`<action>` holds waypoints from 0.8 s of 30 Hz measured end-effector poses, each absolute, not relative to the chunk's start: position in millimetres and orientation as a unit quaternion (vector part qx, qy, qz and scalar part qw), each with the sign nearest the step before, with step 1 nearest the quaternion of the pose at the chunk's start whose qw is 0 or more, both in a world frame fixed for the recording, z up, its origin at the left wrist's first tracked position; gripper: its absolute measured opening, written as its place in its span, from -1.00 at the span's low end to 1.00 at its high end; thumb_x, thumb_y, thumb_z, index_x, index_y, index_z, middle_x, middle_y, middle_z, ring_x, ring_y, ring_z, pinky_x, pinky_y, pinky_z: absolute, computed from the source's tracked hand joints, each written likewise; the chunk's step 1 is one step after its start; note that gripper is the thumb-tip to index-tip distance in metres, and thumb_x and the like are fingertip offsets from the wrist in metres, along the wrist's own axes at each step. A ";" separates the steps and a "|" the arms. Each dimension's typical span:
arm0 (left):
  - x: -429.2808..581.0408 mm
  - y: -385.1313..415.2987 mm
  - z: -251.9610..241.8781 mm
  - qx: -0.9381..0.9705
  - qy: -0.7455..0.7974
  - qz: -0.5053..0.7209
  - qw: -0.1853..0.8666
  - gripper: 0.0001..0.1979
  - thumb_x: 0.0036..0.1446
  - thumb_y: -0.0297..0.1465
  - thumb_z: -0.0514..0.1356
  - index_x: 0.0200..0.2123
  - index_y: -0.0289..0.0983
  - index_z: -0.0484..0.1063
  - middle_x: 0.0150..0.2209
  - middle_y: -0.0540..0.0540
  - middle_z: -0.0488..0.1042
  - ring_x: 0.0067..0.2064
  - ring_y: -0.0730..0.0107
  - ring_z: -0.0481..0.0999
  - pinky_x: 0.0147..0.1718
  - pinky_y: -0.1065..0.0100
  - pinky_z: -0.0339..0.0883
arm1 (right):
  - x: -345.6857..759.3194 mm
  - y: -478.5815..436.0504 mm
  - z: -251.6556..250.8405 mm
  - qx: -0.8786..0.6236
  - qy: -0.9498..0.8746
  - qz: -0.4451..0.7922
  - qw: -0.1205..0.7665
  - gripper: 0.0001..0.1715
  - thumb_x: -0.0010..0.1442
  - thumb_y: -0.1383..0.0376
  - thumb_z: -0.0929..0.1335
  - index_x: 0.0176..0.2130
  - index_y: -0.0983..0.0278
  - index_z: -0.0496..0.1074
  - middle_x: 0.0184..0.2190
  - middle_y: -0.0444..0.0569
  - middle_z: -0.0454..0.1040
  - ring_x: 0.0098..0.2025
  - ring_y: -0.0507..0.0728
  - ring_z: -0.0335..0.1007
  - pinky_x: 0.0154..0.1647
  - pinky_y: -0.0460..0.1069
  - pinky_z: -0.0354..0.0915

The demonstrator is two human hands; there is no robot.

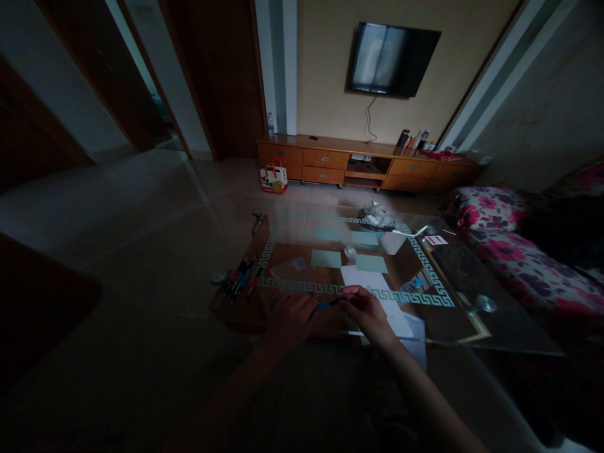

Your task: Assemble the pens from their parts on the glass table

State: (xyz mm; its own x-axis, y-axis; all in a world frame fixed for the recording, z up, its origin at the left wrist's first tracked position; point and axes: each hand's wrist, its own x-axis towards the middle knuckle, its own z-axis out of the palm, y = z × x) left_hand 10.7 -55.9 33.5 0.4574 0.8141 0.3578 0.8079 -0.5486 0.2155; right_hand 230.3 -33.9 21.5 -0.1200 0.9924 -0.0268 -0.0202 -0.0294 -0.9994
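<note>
Above the near edge of the glass table (325, 289), a blue pen with a dark end (324, 305) lies level between my two hands. My left hand (291, 318) is closed round its blue end. The fingertips of my right hand (365, 311) pinch the dark end. To the left, a heap of black, blue and red pens (240, 278) rests on the table. White paper sheets (396, 319) lie just beyond and beneath my right hand. Poor light hides the finer detail of the pen.
A crumpled plastic bag (376, 216) sits at the table's far side, with a small white roll-like object (349, 252) nearer. The flowered sofa (514, 251) borders the right. A wooden TV cabinet (325, 157) and a gift bag (274, 178) stand beyond.
</note>
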 end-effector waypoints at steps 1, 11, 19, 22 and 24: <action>10.8 -55.8 33.8 0.854 0.474 0.214 0.007 -0.87 0.26 -0.41 0.13 -0.14 -0.24 0.43 -0.20 -0.13 0.50 -0.13 0.18 0.46 -0.09 0.12 0.24 | 230.1 -34.0 21.3 -0.470 -0.521 0.541 0.464 -0.61 0.03 0.19 0.50 -0.15 0.22 0.42 -0.28 -0.07 0.51 -0.25 0.10 0.44 -0.27 -0.04 0.31; 11.2 -55.4 32.4 0.855 0.469 0.219 0.001 -0.85 0.27 -0.41 0.11 -0.10 -0.24 0.41 -0.20 -0.12 0.49 -0.13 0.19 0.46 -0.08 0.12 0.26 | 229.4 -34.7 19.4 -0.462 -0.562 0.523 0.444 -0.69 0.07 0.21 0.47 -0.17 0.22 0.44 -0.26 -0.07 0.54 -0.20 0.12 0.47 -0.15 0.01 0.34; 11.7 -55.6 32.2 0.856 0.476 0.201 0.002 -0.85 0.28 -0.44 0.09 -0.11 -0.23 0.40 -0.20 -0.13 0.46 -0.14 0.19 0.46 -0.10 0.15 0.30 | 228.7 -34.9 15.7 -0.464 -0.581 0.511 0.432 -0.74 0.10 0.23 0.46 -0.18 0.22 0.45 -0.28 -0.08 0.53 -0.21 0.11 0.46 -0.16 0.01 0.35; 12.4 -56.8 31.3 0.858 0.476 0.189 0.028 -0.74 0.23 -0.51 0.09 -0.02 -0.21 0.36 -0.14 -0.12 0.45 -0.11 0.21 0.46 -0.09 0.19 0.33 | 226.5 -36.4 16.9 -0.453 -0.586 0.518 0.428 -0.73 0.10 0.23 0.46 -0.16 0.22 0.44 -0.27 -0.07 0.54 -0.20 0.11 0.48 -0.14 0.01 0.36; 13.3 -58.2 30.8 0.861 0.472 0.183 0.049 -0.63 0.20 -0.55 0.09 0.06 -0.19 0.31 -0.09 -0.12 0.44 -0.08 0.23 0.46 -0.08 0.22 0.35 | 224.7 -37.8 17.9 -0.442 -0.588 0.526 0.426 -0.72 0.10 0.24 0.46 -0.16 0.22 0.44 -0.25 -0.07 0.55 -0.18 0.12 0.49 -0.12 0.01 0.37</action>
